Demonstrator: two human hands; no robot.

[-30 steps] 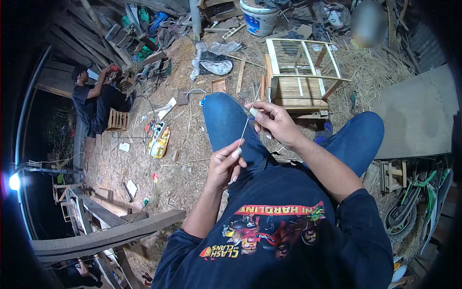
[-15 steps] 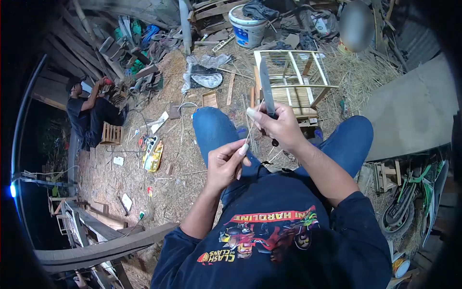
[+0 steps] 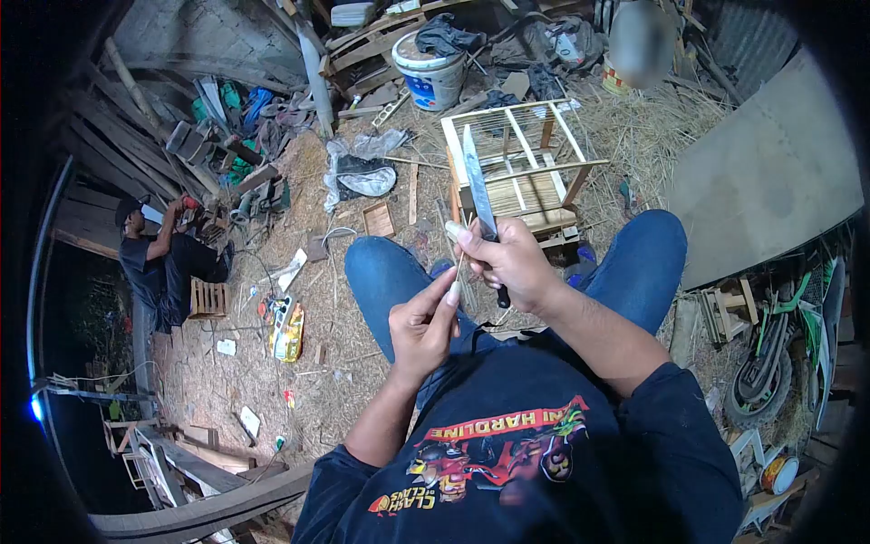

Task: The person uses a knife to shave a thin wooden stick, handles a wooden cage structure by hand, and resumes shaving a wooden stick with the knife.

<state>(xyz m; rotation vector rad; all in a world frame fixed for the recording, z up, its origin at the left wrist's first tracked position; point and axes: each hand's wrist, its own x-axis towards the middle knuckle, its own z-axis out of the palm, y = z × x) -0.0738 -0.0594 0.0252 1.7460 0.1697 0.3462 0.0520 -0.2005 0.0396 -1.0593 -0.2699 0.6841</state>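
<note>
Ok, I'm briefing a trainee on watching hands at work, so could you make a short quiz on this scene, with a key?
1. Which hand grips the knife?
a) left
b) right
c) neither

2. True or false: the knife's tip points at the shirt.

3. Fill in the gap: the left hand pinches a thin ____.

Key:
1. b, the right hand.
2. False: the tip points away.
3. stick.

Bare-bladed knife (image 3: 479,187) near thin stick (image 3: 461,260)
</note>
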